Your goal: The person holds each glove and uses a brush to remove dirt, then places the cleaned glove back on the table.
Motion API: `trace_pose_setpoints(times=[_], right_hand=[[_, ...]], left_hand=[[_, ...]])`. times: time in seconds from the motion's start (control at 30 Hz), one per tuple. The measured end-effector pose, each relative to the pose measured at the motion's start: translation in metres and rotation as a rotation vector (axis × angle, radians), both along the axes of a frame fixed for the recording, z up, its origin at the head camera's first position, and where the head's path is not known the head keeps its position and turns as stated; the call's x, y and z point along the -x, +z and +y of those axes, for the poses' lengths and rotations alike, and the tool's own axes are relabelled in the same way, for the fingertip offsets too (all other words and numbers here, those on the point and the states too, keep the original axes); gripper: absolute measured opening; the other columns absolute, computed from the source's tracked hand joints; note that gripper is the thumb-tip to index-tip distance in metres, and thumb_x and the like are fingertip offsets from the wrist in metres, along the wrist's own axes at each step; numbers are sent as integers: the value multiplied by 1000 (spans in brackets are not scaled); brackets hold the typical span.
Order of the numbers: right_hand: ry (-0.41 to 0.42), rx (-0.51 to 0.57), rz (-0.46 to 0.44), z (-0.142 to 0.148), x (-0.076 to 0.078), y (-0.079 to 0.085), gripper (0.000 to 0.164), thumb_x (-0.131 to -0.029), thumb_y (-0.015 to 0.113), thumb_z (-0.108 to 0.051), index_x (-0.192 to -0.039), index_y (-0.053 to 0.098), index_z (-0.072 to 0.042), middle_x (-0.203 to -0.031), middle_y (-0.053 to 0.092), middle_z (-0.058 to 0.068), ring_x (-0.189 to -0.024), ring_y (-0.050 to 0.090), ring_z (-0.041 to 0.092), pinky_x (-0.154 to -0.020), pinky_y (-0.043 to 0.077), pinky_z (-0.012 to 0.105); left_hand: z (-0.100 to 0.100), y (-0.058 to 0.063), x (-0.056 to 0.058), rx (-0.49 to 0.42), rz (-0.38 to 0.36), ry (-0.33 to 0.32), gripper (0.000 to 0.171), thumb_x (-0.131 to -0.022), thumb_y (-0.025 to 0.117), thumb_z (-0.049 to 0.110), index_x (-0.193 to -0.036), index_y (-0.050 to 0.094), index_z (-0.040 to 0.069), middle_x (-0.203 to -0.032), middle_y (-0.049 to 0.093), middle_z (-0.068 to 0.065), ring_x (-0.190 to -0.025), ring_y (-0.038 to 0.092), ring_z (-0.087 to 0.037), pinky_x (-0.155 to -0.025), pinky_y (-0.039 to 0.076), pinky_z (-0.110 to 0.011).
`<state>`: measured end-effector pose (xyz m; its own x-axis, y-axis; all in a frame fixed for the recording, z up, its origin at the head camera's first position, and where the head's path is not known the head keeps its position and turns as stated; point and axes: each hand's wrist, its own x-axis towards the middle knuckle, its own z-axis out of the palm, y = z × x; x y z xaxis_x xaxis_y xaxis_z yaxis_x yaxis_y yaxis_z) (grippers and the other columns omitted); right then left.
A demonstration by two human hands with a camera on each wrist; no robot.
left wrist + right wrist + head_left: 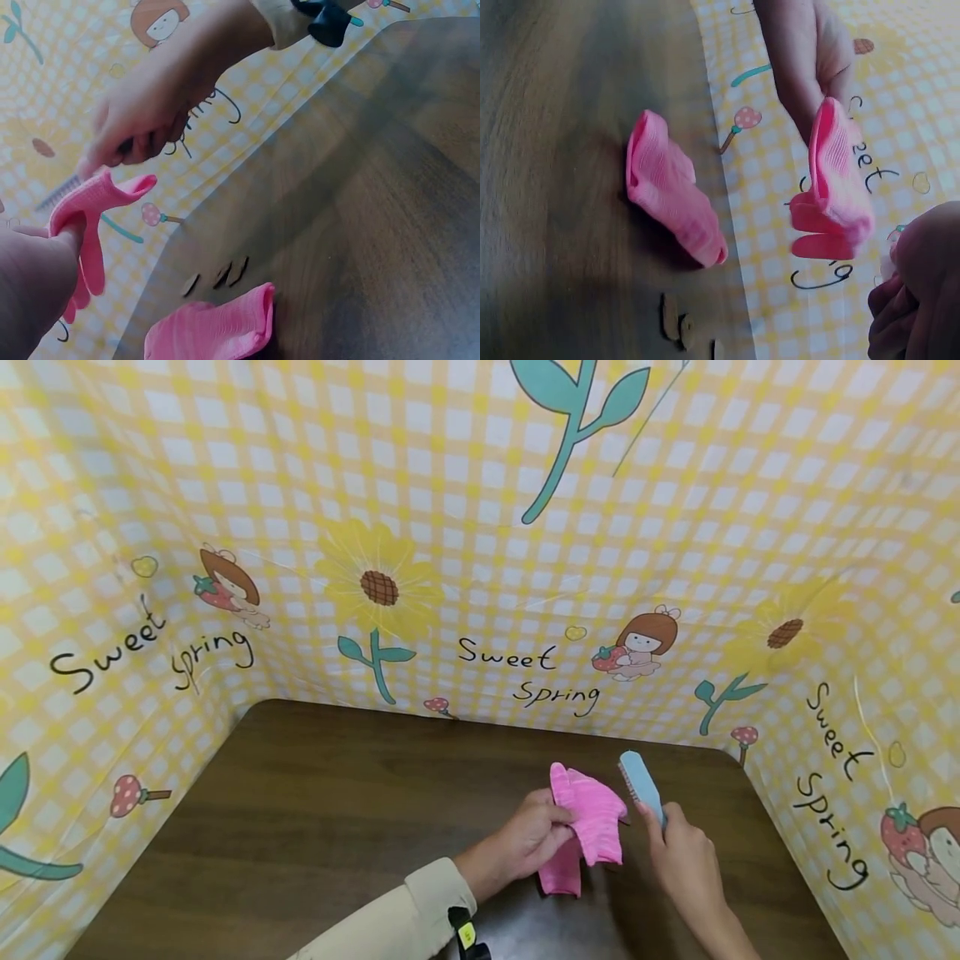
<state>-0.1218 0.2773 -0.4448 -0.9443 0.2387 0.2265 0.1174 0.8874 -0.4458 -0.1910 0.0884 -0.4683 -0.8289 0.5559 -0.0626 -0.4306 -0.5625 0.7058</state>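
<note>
A pink knit glove [591, 814] is pinched between the thumb and fingers of my left hand [523, 837], held up above the table. A second pink glove [561, 872] lies on the table below it, partly hidden in the head view; the right wrist view shows this lying glove [667, 191] whole. My right hand [686, 858] grips a light blue brush [641, 781] by its handle. Its bristles face left, toward the raised glove, with a small gap between them in the head view. In the left wrist view, the bristles [58, 194] appear behind the raised glove [88, 201].
Several small flat brown pieces [223, 274] lie on the dark wooden table [337, 793] near the lying glove. A yellow checked cloth [480, 568] with printed flowers hangs around the table's back and sides.
</note>
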Motion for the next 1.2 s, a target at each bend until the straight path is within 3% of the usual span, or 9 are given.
trace_pose_setpoints(times=[0.17,0.27,0.4,0.5,0.73,0.9,1.03,1.2], right_hand=[[146,31,4,-23,-9,-2,27,-105,56,-32,-94,54,-7,-60,45,-2,-53,44,13,-46,37,27],[181,-20,-16,-34,-12,-5,26,-105,57,-33,-93,53,-10,-58,41,-6,-52,40,10,-46,33,25],[120,-94,23,-34,-12,-8,29,-104,58,-32,-89,50,-8,-55,38,-4,-49,38,12,-44,31,27],[78,-114,50,-29,-10,-11,31,-103,59,-31,-87,50,-6,-53,39,-2,-48,39,16,-43,33,30],[41,-129,74,-19,-4,-16,34,-103,60,-33,-88,51,-4,-52,46,5,-49,48,25,-45,40,43],[4,-109,59,-12,-1,-19,37,-103,58,-36,-88,51,-4,-54,52,12,-51,56,34,-47,43,49],[-23,-67,36,-6,1,-19,41,-105,55,-40,-88,51,-3,-60,58,18,-57,62,41,-48,44,51],[-51,-32,2,-1,2,-14,46,-106,50,-44,-96,54,1,-71,64,26,-64,65,46,-48,44,53]], left_hand=[[-3,1,4,-21,-4,-7,55,-91,32,-17,-146,33,-20,-154,41,-32,-142,41,-34,-125,28,-54],[-3,4,4,-37,-16,-30,58,-93,31,-15,-151,29,-17,-159,36,-31,-150,31,-39,-125,25,-54],[-4,4,2,-4,-20,-45,55,-94,31,-14,-149,29,-19,-157,36,-33,-146,36,-40,-121,34,-53],[-3,2,0,33,-21,-48,51,-93,33,-14,-144,33,-20,-151,42,-34,-135,46,-35,-108,43,-47],[-2,1,-2,36,-34,-39,48,-93,35,-14,-140,37,-19,-149,46,-33,-126,50,-29,-97,46,-38],[1,0,-2,38,-42,-41,43,-92,36,-14,-135,40,-17,-132,56,-23,-111,53,-26,-85,46,-35],[3,-1,-2,24,-52,-39,39,-90,36,-15,-129,42,-15,-116,55,-13,-103,52,-24,-82,44,-33],[3,-3,-2,9,-27,-28,40,-89,34,-16,-129,42,-16,-119,56,-16,-109,54,-25,-91,48,-38]])
